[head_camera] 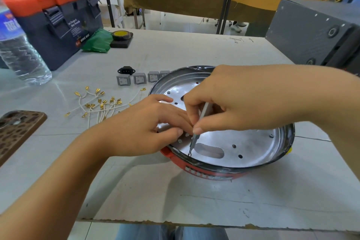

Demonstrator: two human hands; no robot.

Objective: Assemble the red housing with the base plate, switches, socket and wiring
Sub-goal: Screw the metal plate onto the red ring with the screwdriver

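A single wide-angle camera is riding on the person's head, looking forward and steeply down over the pale grey tabletop (pixel 214 197). It is sitting close above the left hand (pixel 144 128) and right hand (pixel 229 101), both forearms reaching in from the bottom edge. The far edges are bending outward, and blue-trousered knees (pixel 171 232) are showing below the table's near edge.

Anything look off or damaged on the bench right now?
Nothing alarming. The table's near edge is chipped and ragged, and the wire leads lie in a loose tangle left of the red housing.
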